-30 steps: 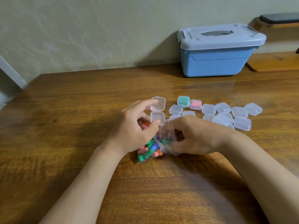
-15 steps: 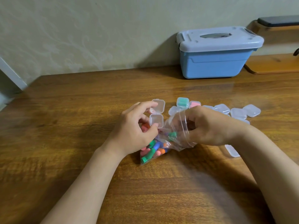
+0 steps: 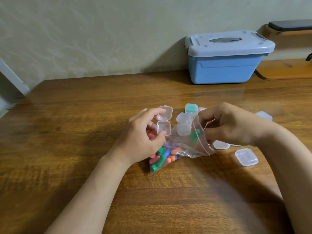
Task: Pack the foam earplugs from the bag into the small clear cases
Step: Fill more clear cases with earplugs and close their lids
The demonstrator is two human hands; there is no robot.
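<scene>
The right hand has lifted inside the bag, fingers curled by 1 green earplug (grip unclear). The left hand still pinches the open case, ready for filling.

Glossy wood surface. Back right, by the wall: blue box w/ grey lid. Centre: bag of coloured earplugs, bottom end resting on it. Right: small clear cases scattered nearby.

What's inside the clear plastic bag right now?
Foam earplugs in green, pink, orange and blue fill the lower end of the bag; one green earplug sits near the mouth. The left hand covers part of the pile, so no count.
</scene>
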